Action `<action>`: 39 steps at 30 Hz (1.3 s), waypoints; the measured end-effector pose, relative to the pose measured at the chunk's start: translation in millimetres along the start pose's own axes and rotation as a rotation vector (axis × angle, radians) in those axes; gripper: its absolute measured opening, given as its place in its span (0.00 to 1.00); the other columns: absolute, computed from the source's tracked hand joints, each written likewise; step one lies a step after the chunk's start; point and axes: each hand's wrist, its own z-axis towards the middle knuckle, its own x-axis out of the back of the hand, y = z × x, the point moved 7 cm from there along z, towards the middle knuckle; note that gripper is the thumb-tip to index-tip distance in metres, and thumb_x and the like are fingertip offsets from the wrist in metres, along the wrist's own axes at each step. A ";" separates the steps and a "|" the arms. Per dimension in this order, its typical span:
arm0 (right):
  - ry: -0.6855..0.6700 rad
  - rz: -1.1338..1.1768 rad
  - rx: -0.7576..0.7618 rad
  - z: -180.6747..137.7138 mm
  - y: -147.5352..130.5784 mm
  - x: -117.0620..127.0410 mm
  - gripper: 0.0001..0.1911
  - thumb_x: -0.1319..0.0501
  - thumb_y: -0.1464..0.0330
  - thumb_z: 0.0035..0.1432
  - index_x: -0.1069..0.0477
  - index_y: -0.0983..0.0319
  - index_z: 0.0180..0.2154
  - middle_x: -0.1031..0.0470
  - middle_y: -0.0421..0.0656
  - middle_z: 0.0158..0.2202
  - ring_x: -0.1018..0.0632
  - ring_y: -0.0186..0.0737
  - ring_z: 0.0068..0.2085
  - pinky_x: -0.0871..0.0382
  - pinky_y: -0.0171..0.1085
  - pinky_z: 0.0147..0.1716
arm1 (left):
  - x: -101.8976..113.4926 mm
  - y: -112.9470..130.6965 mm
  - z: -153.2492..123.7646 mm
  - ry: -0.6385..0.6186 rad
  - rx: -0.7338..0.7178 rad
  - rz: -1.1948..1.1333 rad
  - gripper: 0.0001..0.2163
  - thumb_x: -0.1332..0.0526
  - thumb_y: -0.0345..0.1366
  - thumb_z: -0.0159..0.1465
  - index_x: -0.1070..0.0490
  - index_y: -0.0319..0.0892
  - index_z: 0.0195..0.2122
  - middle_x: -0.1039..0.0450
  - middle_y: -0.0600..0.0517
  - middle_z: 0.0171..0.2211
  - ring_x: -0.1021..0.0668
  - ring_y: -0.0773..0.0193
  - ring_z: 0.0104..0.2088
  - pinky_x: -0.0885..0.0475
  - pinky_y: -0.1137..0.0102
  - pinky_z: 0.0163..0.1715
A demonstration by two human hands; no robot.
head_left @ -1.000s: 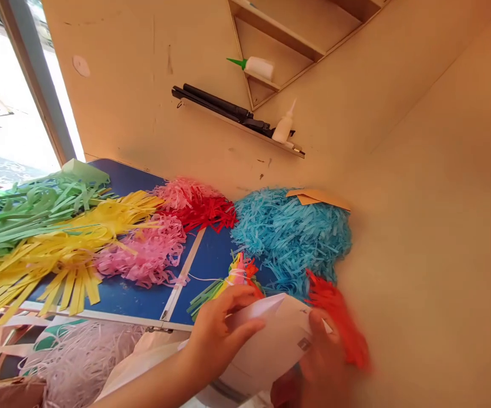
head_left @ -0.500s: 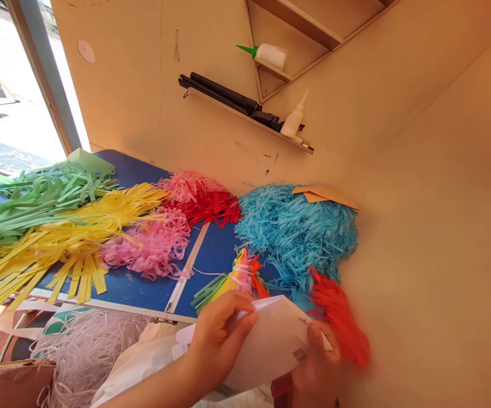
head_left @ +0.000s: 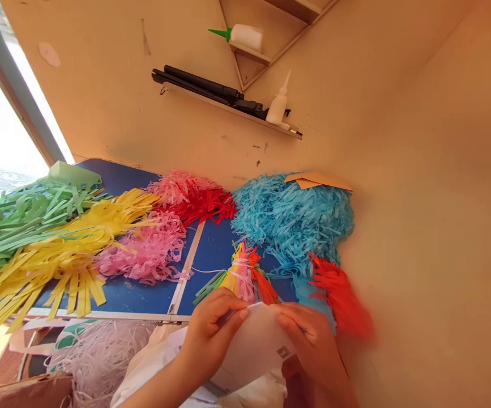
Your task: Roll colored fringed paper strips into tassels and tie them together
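Both my hands grip a white folded paper (head_left: 253,351) at the bottom centre of the head view. My left hand (head_left: 211,334) pinches its top left edge with fingers closed. My right hand (head_left: 308,340) lies over its right side, fingers curled on the paper. Just beyond the paper lies a tied multicoloured tassel (head_left: 240,275) on the blue table (head_left: 211,255). Orange-red strips (head_left: 341,297) hang to the right of my right hand.
Piles of shredded paper cover the table: green (head_left: 20,212), yellow (head_left: 58,249), pink (head_left: 147,249), red (head_left: 203,201), light blue (head_left: 296,218). Pale lilac shreds (head_left: 96,354) lie below the table edge. A wall shelf (head_left: 232,110) holds glue bottles (head_left: 278,105). The wall closes in on the right.
My right hand has moved up over the paper's right side, closer to my left hand. The paper has been folded smaller. The view shifted slightly.
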 end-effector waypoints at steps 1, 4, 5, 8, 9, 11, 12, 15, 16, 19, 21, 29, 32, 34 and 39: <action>-0.057 -0.005 0.024 3.8 -9.2 -3.1 0.16 0.45 0.59 0.68 0.19 0.54 0.43 0.18 0.43 0.40 0.19 0.43 0.39 0.26 0.36 0.41 | -1.2 2.2 -0.7 -0.011 -0.019 0.018 0.05 0.39 0.32 0.64 0.23 0.44 0.32 0.25 0.52 0.28 0.23 0.66 0.29 0.29 0.75 0.29; -0.161 0.025 0.051 12.2 -25.7 -9.7 0.17 0.47 0.60 0.70 0.20 0.55 0.44 0.19 0.42 0.41 0.20 0.41 0.40 0.28 0.35 0.42 | -2.6 8.4 -2.8 -0.043 -0.072 0.066 0.06 0.39 0.30 0.64 0.23 0.44 0.34 0.24 0.51 0.29 0.22 0.66 0.30 0.28 0.74 0.29; -0.178 0.064 0.055 13.6 -28.2 -11.1 0.16 0.46 0.60 0.69 0.20 0.55 0.45 0.19 0.42 0.41 0.20 0.41 0.40 0.29 0.35 0.42 | -2.7 9.7 -3.6 -0.057 -0.085 0.078 0.06 0.40 0.30 0.64 0.23 0.44 0.35 0.24 0.51 0.29 0.22 0.65 0.30 0.27 0.74 0.29; -0.164 0.197 0.071 14.2 -30.1 -11.9 0.14 0.43 0.62 0.67 0.19 0.56 0.41 0.18 0.42 0.37 0.20 0.40 0.37 0.29 0.33 0.38 | -2.6 10.3 -6.0 -0.094 -0.100 0.111 0.06 0.39 0.30 0.64 0.23 0.44 0.37 0.24 0.51 0.30 0.22 0.65 0.31 0.26 0.73 0.30; -0.138 0.206 0.073 13.7 -29.4 -11.3 0.14 0.43 0.63 0.66 0.19 0.57 0.39 0.18 0.42 0.35 0.20 0.39 0.35 0.30 0.33 0.36 | -2.9 9.5 -6.7 -0.107 -0.094 0.124 0.06 0.39 0.31 0.64 0.23 0.44 0.37 0.24 0.51 0.30 0.22 0.64 0.31 0.26 0.73 0.30; -0.085 0.157 0.080 12.0 -28.3 -10.7 0.14 0.43 0.65 0.66 0.19 0.58 0.37 0.19 0.42 0.33 0.21 0.39 0.33 0.31 0.33 0.35 | -3.9 7.6 -7.1 -0.126 -0.071 0.144 0.06 0.40 0.32 0.65 0.23 0.44 0.38 0.24 0.50 0.30 0.22 0.63 0.31 0.26 0.72 0.30; -0.060 0.118 0.085 11.1 -28.4 -10.8 0.14 0.44 0.65 0.66 0.19 0.57 0.37 0.19 0.41 0.33 0.21 0.39 0.33 0.32 0.34 0.35 | -4.5 6.7 -6.8 -0.133 -0.056 0.153 0.06 0.41 0.33 0.65 0.23 0.44 0.38 0.24 0.50 0.31 0.22 0.63 0.32 0.26 0.72 0.30; -0.035 0.037 0.114 9.2 -32.1 -15.5 0.15 0.45 0.65 0.67 0.19 0.57 0.36 0.19 0.42 0.31 0.22 0.40 0.31 0.33 0.35 0.34 | -7.5 7.3 -4.2 -0.152 -0.036 0.172 0.09 0.43 0.35 0.67 0.23 0.45 0.41 0.23 0.49 0.33 0.21 0.62 0.33 0.26 0.71 0.31; -0.035 0.022 0.130 8.9 -33.9 -17.8 0.16 0.45 0.66 0.67 0.19 0.57 0.35 0.19 0.42 0.30 0.22 0.39 0.30 0.33 0.35 0.33 | -8.7 8.8 -3.1 -0.159 -0.045 0.179 0.09 0.43 0.36 0.67 0.23 0.45 0.41 0.22 0.49 0.34 0.21 0.62 0.34 0.25 0.70 0.32; -0.049 0.005 0.166 9.0 -35.7 -22.0 0.16 0.46 0.66 0.68 0.19 0.57 0.37 0.19 0.42 0.31 0.22 0.39 0.31 0.33 0.34 0.34 | -10.6 12.9 -0.1 -0.166 -0.071 0.187 0.07 0.41 0.36 0.65 0.22 0.45 0.37 0.22 0.49 0.32 0.21 0.61 0.33 0.26 0.70 0.33; -0.076 0.016 0.133 10.3 -28.5 -19.7 0.14 0.44 0.66 0.66 0.19 0.56 0.39 0.18 0.41 0.34 0.21 0.39 0.33 0.32 0.34 0.36 | -5.9 10.4 1.9 -0.116 -0.029 0.191 0.08 0.41 0.36 0.66 0.22 0.44 0.33 0.22 0.50 0.31 0.22 0.62 0.32 0.27 0.71 0.32; -0.108 0.228 -0.163 6.2 18.5 6.6 0.12 0.40 0.63 0.62 0.19 0.59 0.35 0.19 0.38 0.33 0.22 0.39 0.33 0.34 0.31 0.31 | 28.7 -19.7 2.1 0.128 0.139 0.119 0.09 0.40 0.41 0.65 0.25 0.44 0.31 0.23 0.53 0.31 0.24 0.63 0.33 0.28 0.71 0.33; -0.037 0.240 -0.159 4.6 19.6 6.9 0.13 0.40 0.62 0.61 0.19 0.60 0.32 0.20 0.38 0.29 0.24 0.37 0.31 0.35 0.31 0.31 | 34.4 -28.2 0.3 0.148 0.142 0.142 0.10 0.41 0.41 0.66 0.25 0.44 0.31 0.24 0.52 0.32 0.24 0.62 0.33 0.28 0.71 0.33; -0.020 0.309 -0.159 4.8 19.7 2.6 0.13 0.39 0.60 0.60 0.19 0.60 0.32 0.20 0.39 0.29 0.24 0.38 0.31 0.33 0.31 0.32 | 36.8 -31.4 -1.3 0.155 0.136 0.161 0.12 0.42 0.43 0.67 0.25 0.43 0.32 0.24 0.51 0.32 0.24 0.62 0.34 0.27 0.70 0.33; 0.080 0.418 -0.173 4.1 22.7 0.3 0.16 0.38 0.58 0.59 0.20 0.62 0.30 0.22 0.39 0.26 0.25 0.37 0.28 0.34 0.31 0.27 | 45.5 -21.0 5.7 0.130 0.069 0.286 0.14 0.45 0.46 0.68 0.25 0.44 0.40 0.23 0.51 0.33 0.21 0.60 0.34 0.26 0.69 0.32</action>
